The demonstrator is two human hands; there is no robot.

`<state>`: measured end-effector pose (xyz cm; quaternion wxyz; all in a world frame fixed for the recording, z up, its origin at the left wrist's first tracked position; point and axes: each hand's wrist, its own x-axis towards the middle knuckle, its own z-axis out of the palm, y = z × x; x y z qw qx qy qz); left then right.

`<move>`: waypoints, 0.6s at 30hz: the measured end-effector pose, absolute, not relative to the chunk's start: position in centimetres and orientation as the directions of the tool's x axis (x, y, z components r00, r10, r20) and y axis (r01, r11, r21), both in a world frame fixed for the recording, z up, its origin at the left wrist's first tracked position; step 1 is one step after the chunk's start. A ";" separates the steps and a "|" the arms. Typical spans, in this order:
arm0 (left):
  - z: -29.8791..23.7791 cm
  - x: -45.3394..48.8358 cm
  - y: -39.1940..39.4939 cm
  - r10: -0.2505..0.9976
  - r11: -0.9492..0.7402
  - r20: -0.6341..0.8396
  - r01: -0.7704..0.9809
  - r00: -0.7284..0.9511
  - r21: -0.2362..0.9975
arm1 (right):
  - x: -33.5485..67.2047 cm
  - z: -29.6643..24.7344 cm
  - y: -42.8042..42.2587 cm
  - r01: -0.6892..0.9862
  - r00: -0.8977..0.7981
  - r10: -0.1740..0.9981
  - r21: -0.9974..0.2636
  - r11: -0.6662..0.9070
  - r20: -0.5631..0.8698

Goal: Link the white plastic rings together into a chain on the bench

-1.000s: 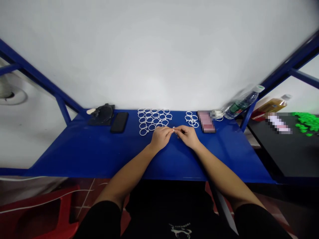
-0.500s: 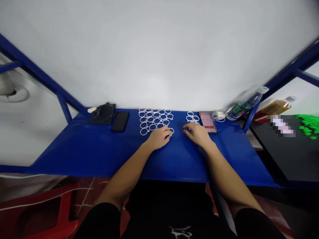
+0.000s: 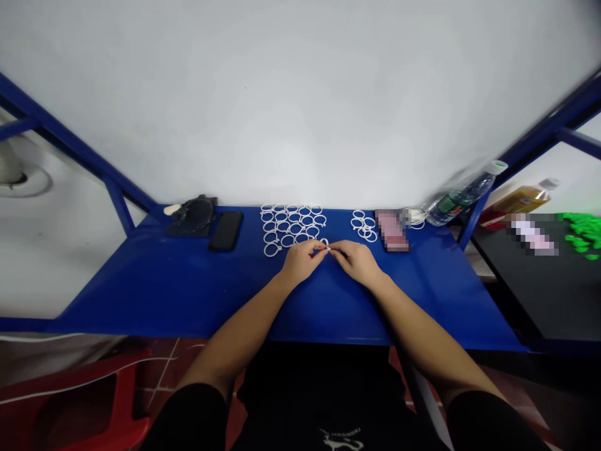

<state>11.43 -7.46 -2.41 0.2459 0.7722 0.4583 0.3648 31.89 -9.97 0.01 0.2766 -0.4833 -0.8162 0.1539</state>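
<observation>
My left hand [image 3: 300, 262] and my right hand [image 3: 360, 263] meet over the middle of the blue table [image 3: 188, 288]. Both pinch a small white ring [image 3: 325, 240] between the fingertips, which partly cover it. Just beyond and left of my left hand, several white rings [image 3: 270, 255] with small tabs lie flat in close rows. A smaller, looser group of white rings [image 3: 364, 226] rests past my right hand, some overlapping.
A dark phone [image 3: 226, 231] and a black bag [image 3: 192, 217] lie at the left. At the right are a phone with a lit screen [image 3: 393, 232], a white cable [image 3: 417, 219] and a leaning plastic bottle [image 3: 455, 203]. A white wall [image 3: 300, 113] rises behind the table.
My right hand has moved left from beside the small ring group to meet my left hand. It now grips the white ring together with the left.
</observation>
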 end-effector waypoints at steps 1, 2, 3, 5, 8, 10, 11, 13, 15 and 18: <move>-2.5 11.5 -7.5 0.895 -0.445 0.343 0.502 0.286 0.742 | 31.9 0.0 -10.0 0.676 -0.383 0.861 -0.532 0.509 0.336; -2.7 11.5 -7.6 0.895 -0.445 0.354 0.479 0.273 0.756 | 31.9 0.0 -10.1 0.656 -0.386 0.849 -0.541 0.527 0.361; -2.9 11.6 -7.6 0.888 -0.457 0.368 0.460 0.275 0.761 | 31.9 0.0 -10.1 0.639 -0.389 0.840 -0.546 0.542 0.379; -3.1 11.7 -7.7 0.875 -0.480 0.385 0.429 0.293 0.765 | 31.9 -0.1 -10.1 0.612 -0.391 0.828 -0.558 0.560 0.402; -3.3 11.9 -7.6 0.873 -0.475 0.363 0.393 0.326 0.787 | 32.2 0.2 -10.0 0.595 -0.399 0.831 -0.580 0.556 0.388; -3.1 11.9 -7.3 0.847 -0.515 0.376 0.406 0.375 0.755 | 32.8 0.8 -10.0 0.609 -0.416 0.836 -0.573 0.548 0.358; -2.9 11.7 -7.0 0.824 -0.555 0.399 0.432 0.402 0.711 | 33.2 1.3 -10.0 0.622 -0.424 0.836 -0.558 0.549 0.349; -2.3 10.9 -6.3 0.781 -0.624 0.448 0.515 0.435 0.588 | 34.5 2.5 -10.2 0.663 -0.386 0.842 -0.522 0.537 0.377; -1.6 9.2 -5.4 0.789 -0.609 0.457 0.622 0.411 0.492 | 35.9 3.6 -10.3 0.679 -0.358 0.823 -0.482 0.554 0.441; -0.4 5.5 -4.2 0.892 -0.434 0.324 0.802 0.317 0.410 | 37.6 4.5 -10.4 0.696 -0.327 0.785 -0.428 0.577 0.527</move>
